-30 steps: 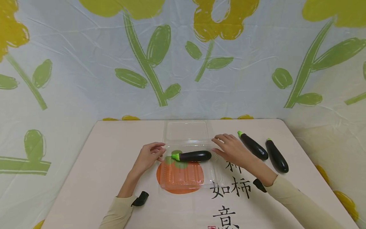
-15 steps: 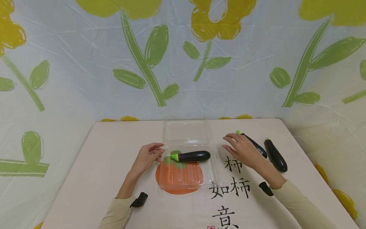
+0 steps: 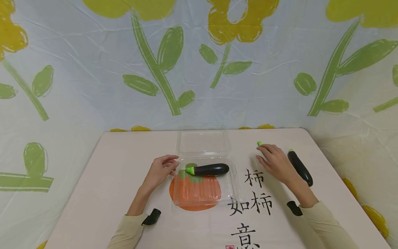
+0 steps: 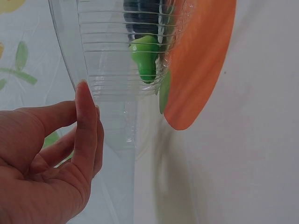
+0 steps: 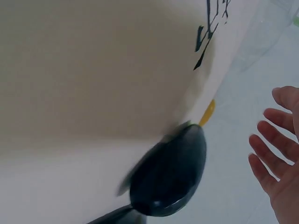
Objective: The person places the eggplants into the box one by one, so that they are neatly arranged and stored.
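A clear plastic clamshell box [image 3: 230, 193] stands with its lid [image 3: 203, 142] folded back. Inside lies a dark eggplant [image 3: 211, 169], its green stem end [image 4: 145, 56] pointing left. My left hand [image 3: 160, 170] stays beside the box's left edge with relaxed fingers [image 4: 85, 126]; whether they touch the rim is hard to tell. Over a second eggplant [image 5: 170, 172] hovers my right hand [image 3: 275, 164], fingers spread and slightly bent, holding nothing. In the head view that eggplant is mostly covered; only its green tip [image 3: 259, 143] shows.
A third eggplant [image 3: 300, 167] lies to the right of my right hand. The pale table mat [image 3: 130, 148] bears a printed orange persimmon [image 3: 196, 207] and black characters [image 3: 262, 203]. A flower-print cloth [image 3: 242, 97] hangs behind and around the table.
My right hand has moved rightward from the box's right edge to above the second eggplant. The left hand, the box and the eggplants keep their places.
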`<action>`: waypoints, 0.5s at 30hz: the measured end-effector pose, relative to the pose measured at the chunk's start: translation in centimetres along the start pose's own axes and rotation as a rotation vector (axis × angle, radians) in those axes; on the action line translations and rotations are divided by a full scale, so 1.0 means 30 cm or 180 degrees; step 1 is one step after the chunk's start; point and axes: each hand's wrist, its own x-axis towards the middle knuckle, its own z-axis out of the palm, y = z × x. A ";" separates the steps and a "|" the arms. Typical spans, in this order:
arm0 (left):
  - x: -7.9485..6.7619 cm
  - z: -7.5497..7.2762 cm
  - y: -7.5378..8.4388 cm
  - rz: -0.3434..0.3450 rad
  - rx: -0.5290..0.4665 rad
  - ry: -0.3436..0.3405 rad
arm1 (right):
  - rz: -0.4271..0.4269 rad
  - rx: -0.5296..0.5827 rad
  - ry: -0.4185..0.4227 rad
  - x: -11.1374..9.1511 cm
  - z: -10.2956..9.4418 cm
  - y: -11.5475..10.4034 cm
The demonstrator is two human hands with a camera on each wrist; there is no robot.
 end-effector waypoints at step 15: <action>-0.016 0.005 0.045 -0.0082 0.0013 0.0000 | 0.0442 0.0062 -0.0141 -0.091 -0.015 0.068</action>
